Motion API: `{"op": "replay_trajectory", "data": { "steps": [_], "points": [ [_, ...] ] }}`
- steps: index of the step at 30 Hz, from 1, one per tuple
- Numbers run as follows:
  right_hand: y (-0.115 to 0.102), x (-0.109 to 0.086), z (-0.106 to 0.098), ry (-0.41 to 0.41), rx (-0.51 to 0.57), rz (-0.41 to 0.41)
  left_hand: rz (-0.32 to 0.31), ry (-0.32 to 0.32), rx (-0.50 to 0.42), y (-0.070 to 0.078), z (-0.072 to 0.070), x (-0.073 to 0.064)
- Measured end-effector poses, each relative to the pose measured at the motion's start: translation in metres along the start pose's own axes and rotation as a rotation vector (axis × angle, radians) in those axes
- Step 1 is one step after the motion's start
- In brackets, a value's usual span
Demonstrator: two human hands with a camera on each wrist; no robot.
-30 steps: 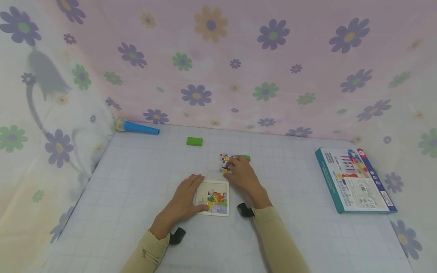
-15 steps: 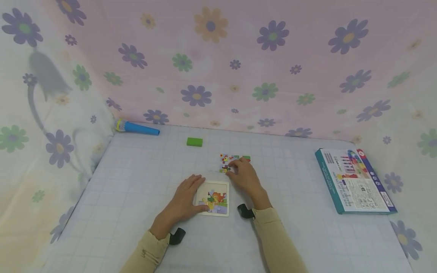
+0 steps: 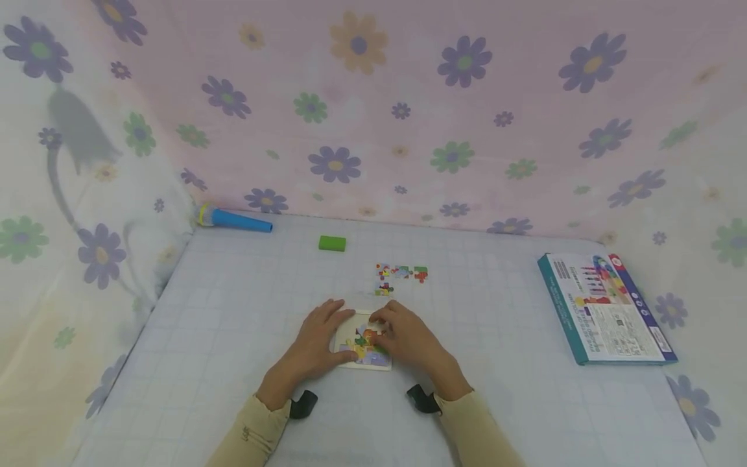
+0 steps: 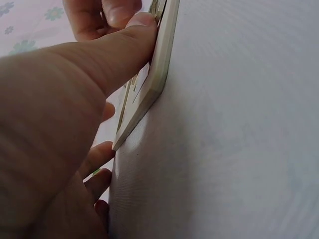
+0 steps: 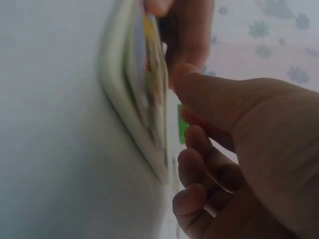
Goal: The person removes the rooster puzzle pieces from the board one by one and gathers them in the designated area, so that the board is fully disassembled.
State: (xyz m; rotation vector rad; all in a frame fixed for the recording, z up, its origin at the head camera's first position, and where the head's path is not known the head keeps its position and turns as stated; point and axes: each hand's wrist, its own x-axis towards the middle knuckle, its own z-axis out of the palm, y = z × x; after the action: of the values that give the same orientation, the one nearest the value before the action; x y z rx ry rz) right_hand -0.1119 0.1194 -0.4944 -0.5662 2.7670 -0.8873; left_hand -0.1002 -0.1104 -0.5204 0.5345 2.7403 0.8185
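A shallow square puzzle tray (image 3: 376,368) with a partly filled picture lies flat on the table. My left hand (image 3: 318,340) holds it at its left side, thumb on the near rim and fingers by the far left corner. In the left wrist view the thumb (image 4: 132,42) lies over the tray's edge. My right hand (image 3: 411,334) is over the tray's right half, thumb and forefinger pinched together on a puzzle piece mostly hidden by the fingers. Beyond the tray lie loose puzzle pieces: one (image 3: 383,288) nearer, and a row with a red-green piece (image 3: 421,274) at its right end.
A green block (image 3: 332,244) lies toward the back. Near the back left corner is a blue toy microphone (image 3: 239,220). A flat printed box (image 3: 607,311) lies at the right. Flowered cloth (image 3: 408,130) rises behind the table and at both sides.
My right hand has moved from the loose pieces back toward me, onto the tray, uncovering the pieces that it partly hid. My left hand has stayed on the tray.
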Motion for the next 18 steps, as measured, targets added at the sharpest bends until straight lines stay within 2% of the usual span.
{"op": "replay_trajectory", "data": {
  "steps": [3, 7, 11, 18],
  "points": [
    [-0.002, -0.007, 0.009, -0.007, -0.018, -0.023, 0.004, 0.002, -0.008, -0.001, 0.002, 0.0],
    [-0.003, -0.009, 0.017, -0.003, -0.053, 0.003, -0.004, 0.006, -0.007, -0.002, 0.004, -0.001],
    [-0.006, -0.01, 0.019, 0.003, -0.055, 0.027, -0.01, 0.004, 0.01, -0.001, 0.004, -0.001],
    [-0.011, -0.011, 0.019, 0.035, -0.064, 0.018, -0.007, 0.007, 0.016, 0.0, 0.003, 0.0]
  ]
}}
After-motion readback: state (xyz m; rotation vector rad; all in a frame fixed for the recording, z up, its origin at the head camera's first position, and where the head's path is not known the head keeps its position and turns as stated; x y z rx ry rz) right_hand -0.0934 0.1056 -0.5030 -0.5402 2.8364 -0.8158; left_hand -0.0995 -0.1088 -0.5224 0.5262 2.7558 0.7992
